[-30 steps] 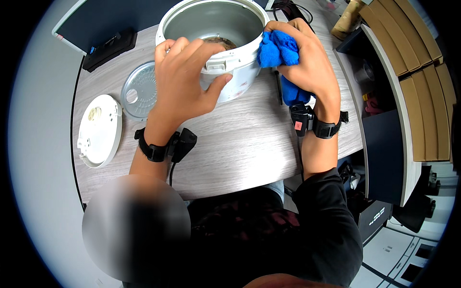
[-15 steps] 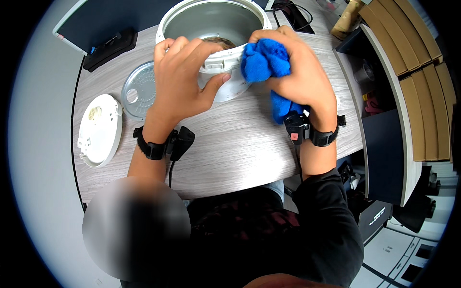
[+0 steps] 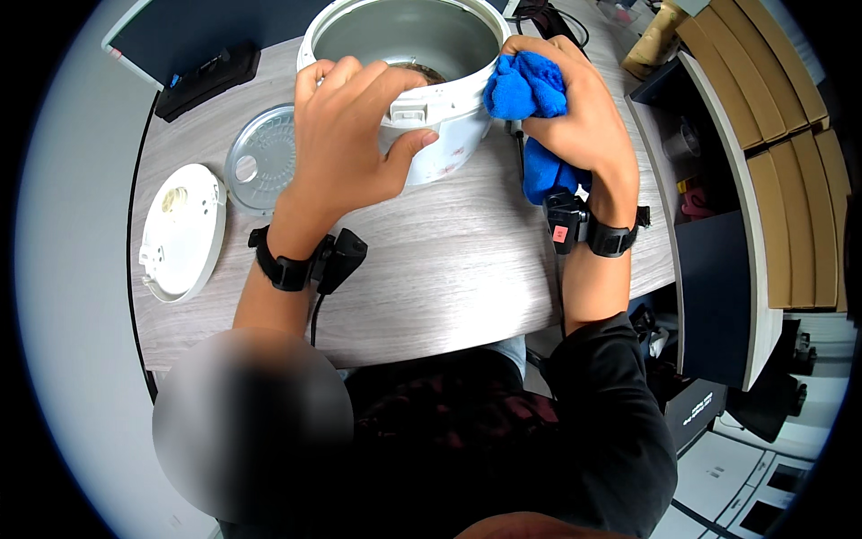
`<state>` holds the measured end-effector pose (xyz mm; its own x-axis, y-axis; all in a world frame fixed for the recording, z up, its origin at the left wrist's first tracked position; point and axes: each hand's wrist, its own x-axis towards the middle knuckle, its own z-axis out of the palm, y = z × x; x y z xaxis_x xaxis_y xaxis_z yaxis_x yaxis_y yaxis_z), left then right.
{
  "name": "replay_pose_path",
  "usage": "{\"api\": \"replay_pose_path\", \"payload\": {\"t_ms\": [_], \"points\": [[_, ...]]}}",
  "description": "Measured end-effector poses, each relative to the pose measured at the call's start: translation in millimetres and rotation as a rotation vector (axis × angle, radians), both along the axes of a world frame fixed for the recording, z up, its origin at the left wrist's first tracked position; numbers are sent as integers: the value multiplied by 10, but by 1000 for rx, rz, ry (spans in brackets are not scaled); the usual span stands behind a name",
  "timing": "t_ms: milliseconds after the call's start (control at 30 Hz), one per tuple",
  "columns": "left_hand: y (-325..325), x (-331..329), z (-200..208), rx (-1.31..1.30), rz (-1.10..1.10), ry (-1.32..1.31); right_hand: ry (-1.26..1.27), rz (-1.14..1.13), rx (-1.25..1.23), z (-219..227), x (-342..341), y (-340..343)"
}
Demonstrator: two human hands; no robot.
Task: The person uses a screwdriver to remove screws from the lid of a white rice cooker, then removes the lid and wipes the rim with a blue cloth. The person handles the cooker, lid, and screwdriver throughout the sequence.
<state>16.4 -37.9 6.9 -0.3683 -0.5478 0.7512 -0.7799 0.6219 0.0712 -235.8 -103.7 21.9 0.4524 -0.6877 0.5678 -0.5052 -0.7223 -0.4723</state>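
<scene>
A white rice cooker body [image 3: 449,148] with a faint flower pattern stands upright at the far side of the desk, its top uncovered. Its grey inside shows a brownish patch at the bottom. My left hand [image 3: 350,135] grips the near left of the rim, fingers over the edge and thumb outside beside the front latch. Bunched in my right hand [image 3: 593,117] is a blue cloth [image 3: 528,85], pressed to the rim's right side. One end of the cloth hangs down by my wrist. Some fingertips are hidden behind the rim and the cloth.
Left of the cooker lie a perforated metal inner lid [image 3: 260,162] and a white cooker lid [image 3: 184,234]. A black case [image 3: 208,85] sits farther back before a dark panel. A shelf unit [image 3: 718,269] with cardboard boxes [image 3: 799,216] borders the desk [image 3: 431,278] on the right.
My right hand and the cloth have slid right and away along the rim. The cooker has shifted slightly, and more of its patterned side shows. My left hand keeps its grip.
</scene>
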Motion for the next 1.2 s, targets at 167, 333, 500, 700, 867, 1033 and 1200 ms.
{"api": "replay_pose_path", "payload": {"t_ms": [167,333,500,700,867,1033,1200], "points": [[-15,2,-18,-11,-11,10,53,39,-40,60,85,157],[7,-28,13,2,3,19,47,77,-80,94,266,391],[7,-17,21,-5,3,3,29,70,-67,82,333,458],[7,13,18,6,-24,-17,1,72,-14,76,204,311],[6,13,15,15,-10,-32,-17,-14,-10,21,52,126],[8,19,15,22,-7,-23,54,93,-80,91,38,192],[-2,2,6,1,-8,-3,38,196,-154,121,219,378]]}}
